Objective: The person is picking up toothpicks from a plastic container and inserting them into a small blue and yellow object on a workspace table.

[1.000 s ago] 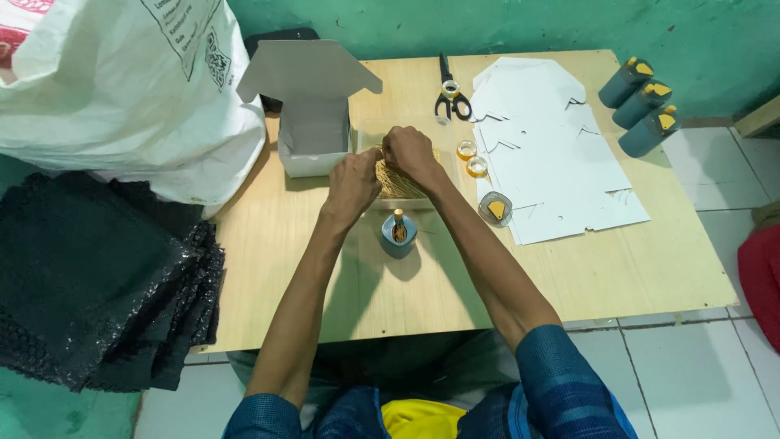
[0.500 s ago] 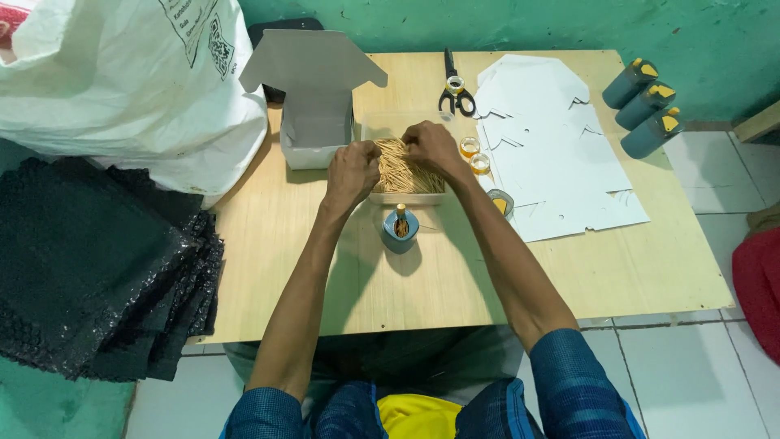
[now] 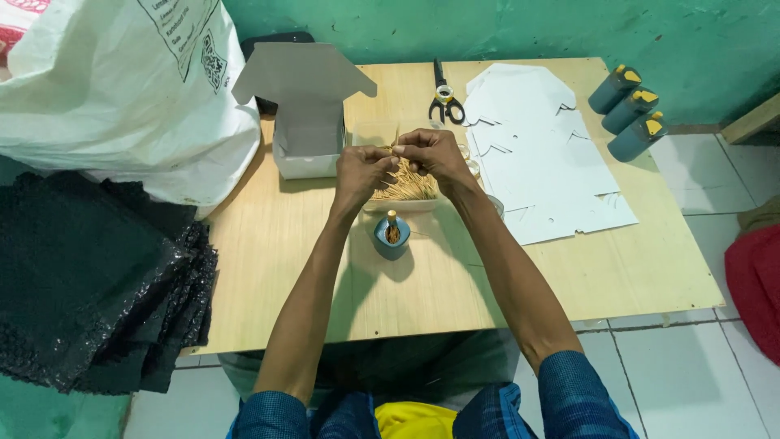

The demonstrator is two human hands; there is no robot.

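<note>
From up here I see both hands meet just above a clear tray of thin wooden sticks (image 3: 406, 189). The left hand (image 3: 361, 169) and the right hand (image 3: 432, 153) each have their fingers pinched narrow on a few sticks, held level between them, which I judge is to square the ends. A small blue container (image 3: 392, 236) stands upright on the surface (image 3: 276, 268) just in front of the tray, close to the wrists, with a few sticks already poking up inside. An open white box (image 3: 307, 122) sits just left of the tray, lid up. Flat white card cut-outs (image 3: 543, 154) and scissors (image 3: 444, 96) lie to the right. The hands hide how many sticks are pinched, and the tray's rim is hard to trace.
</note>
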